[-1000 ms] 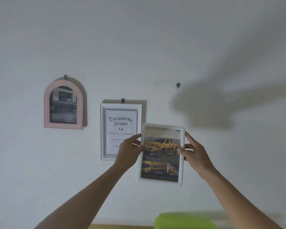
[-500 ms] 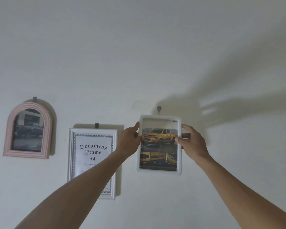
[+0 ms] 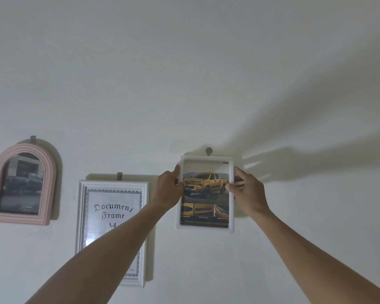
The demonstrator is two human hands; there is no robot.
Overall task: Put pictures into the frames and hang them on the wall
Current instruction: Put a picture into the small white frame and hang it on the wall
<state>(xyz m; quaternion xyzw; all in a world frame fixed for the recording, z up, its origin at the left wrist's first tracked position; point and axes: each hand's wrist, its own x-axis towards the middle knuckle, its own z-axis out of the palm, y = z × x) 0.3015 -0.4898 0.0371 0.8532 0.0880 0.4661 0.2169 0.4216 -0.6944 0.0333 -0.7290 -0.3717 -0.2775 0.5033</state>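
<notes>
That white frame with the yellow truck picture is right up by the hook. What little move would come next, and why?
Probably a slight lift, then easing the white frame down so its back catches the hook. Its top edge sits just under the hook, and the left hand and right hand grip its sides, so it isn't hanging yet.

Three frames on wall (image 3: 184,73) in row. Arched frame (image 3: 22,185) far left, under hook. Document frame (image 3: 113,216) right of it, lower. Truck frame (image 3: 205,194) rightmost, top edge just under nail (image 3: 209,150). Left hand (image 3: 169,189) on its left side, right hand (image 3: 247,189) on right side.
</notes>
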